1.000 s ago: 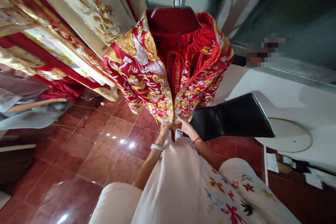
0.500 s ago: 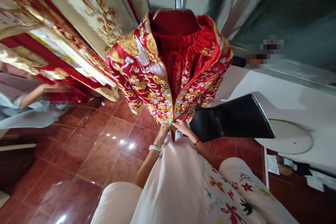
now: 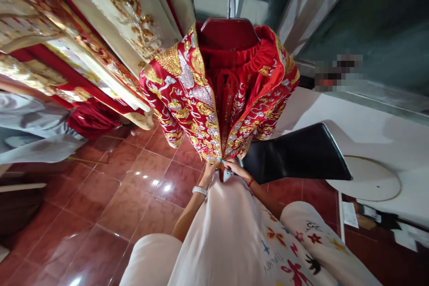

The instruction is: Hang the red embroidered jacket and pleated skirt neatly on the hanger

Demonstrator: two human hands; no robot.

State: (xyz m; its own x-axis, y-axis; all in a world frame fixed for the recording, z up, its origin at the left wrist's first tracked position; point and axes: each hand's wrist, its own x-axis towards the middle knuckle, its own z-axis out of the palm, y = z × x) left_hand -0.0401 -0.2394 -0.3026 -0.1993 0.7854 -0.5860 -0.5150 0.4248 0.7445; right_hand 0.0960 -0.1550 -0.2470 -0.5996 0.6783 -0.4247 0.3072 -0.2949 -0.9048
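Observation:
A red jacket point(image 3: 201, 103) with dense gold and silver embroidery hangs in front of me from a hanger point(image 3: 229, 33) with a red body and a metal hook. Its collar and upper front gape, with red cloth and a tied cord inside. The front edges come together at the bottom hem. There my left hand point(image 3: 211, 170) pinches the hem on one side, and my right hand point(image 3: 234, 166) pinches the other edge beside it. The fingertips meet at the lower end of the opening. Whatever fastener lies between them is too small to make out.
Embroidered red, gold and cream garments point(image 3: 134, 18) hang at the left. A black chair seat point(image 3: 298, 154) stands right of the jacket, beside a white round panel point(image 3: 372, 181). At the left edge another person's light clothing point(image 3: 30, 116) shows. Red tiles point(image 3: 140, 196) cover the floor.
The jacket and hanger appear slightly lower and further right in view. Both hands stay at the hem, and their pinch has shifted only a little. The other person's arm at left is less visible.

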